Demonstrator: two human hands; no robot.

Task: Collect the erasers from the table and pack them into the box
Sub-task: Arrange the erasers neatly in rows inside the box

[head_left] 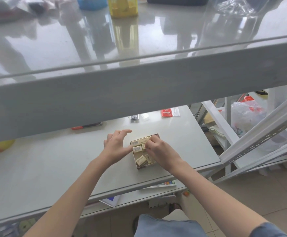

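Erasers (pixel 142 152) lie packed in the box (pixel 140 168) near the table's (pixel 54 168) right front edge, where we pinch one (pixel 145 145), long axis crosswise, in our right hand (pixel 158 149), our left hand (pixel 116 144) open, thumb steadying a neighbour.

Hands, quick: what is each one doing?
Left hand: open, fingers spread beside the small cardboard box.
Right hand: pinched on a cream rectangular eraser.

Glossy grey table (pixel 54 168), cardboard box (pixel 142 167), paper-sleeved erasers (pixel 137 148)
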